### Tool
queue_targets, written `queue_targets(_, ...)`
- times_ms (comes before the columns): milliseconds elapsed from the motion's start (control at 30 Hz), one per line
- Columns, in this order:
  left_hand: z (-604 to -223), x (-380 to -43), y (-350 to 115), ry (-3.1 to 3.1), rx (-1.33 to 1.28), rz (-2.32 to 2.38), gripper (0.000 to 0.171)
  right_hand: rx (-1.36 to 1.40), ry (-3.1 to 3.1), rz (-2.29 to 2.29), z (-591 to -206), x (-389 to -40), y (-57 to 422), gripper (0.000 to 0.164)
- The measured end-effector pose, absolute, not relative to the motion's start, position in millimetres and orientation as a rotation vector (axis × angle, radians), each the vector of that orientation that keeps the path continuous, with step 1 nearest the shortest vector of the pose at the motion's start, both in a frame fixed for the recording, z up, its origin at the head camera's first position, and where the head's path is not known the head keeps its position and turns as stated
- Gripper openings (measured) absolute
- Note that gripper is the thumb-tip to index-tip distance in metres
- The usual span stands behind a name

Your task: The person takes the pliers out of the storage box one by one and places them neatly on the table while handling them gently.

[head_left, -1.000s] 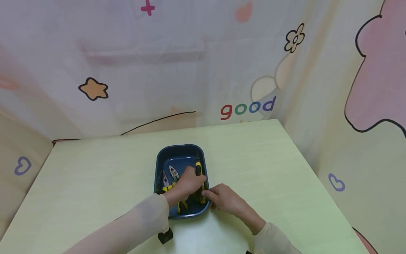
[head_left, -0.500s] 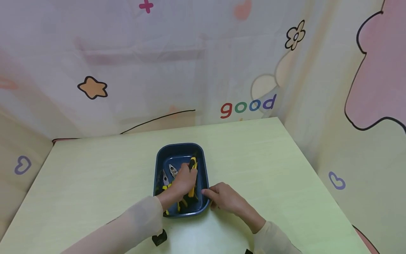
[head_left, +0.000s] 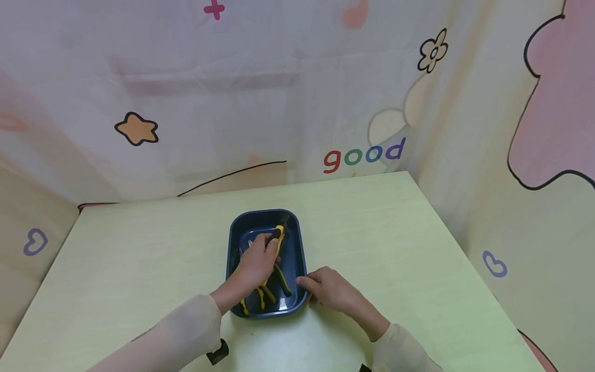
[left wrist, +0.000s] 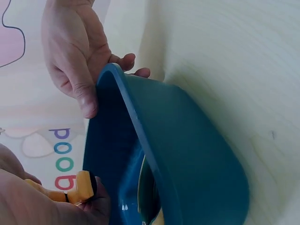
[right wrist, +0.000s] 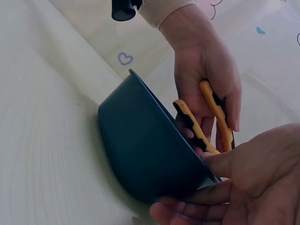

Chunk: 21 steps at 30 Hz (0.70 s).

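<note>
In the head view my left hand (head_left: 253, 263) reaches into a dark blue plastic bin (head_left: 302, 253) and grips yellow-and-black pliers (head_left: 279, 230). The right wrist view shows the spread handles of these pliers (right wrist: 216, 110) within the left hand (right wrist: 206, 77); their far end is hard to make out. My right hand (head_left: 332, 290) pinches the bin's near right rim, thumb inside and fingers outside, as the left wrist view confirms. Below the left hand lie more pliers with yellow and dark green handles (head_left: 282, 280), partly hidden by that hand.
The bin stands on a pale green table (head_left: 372, 227). Behind and beside the table hang printed cloth walls (head_left: 260, 113). A dark wrist camera mount (head_left: 217, 352) sits under the left sleeve.
The left hand has shifted left across the bin with the pliers, away from the right wall, uncovering the dark green handle. The right hand stays on the rim.
</note>
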State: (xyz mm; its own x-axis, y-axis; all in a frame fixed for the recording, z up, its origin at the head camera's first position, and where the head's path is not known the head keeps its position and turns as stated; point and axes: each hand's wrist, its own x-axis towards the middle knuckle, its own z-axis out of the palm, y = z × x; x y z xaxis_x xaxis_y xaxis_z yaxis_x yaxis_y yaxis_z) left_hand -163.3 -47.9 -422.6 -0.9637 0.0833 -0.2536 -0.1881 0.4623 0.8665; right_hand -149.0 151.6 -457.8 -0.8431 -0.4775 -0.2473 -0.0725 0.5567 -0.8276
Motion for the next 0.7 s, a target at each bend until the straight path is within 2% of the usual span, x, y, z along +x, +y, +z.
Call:
queue_targets(300, -412.7, -148.8, -63.1, 2.586, 0.093, 1.457, 0.044, -0.458, 2.343, -1.227, -457.4, -149.1, 152.3, 0.039)
queue_targets(700, -403.1, -141.2, -84.4, 2.719, 0.184, 1.415, 0.044, -0.451, 2.349, -1.233, -459.0, -148.6, 152.2, 0.039)
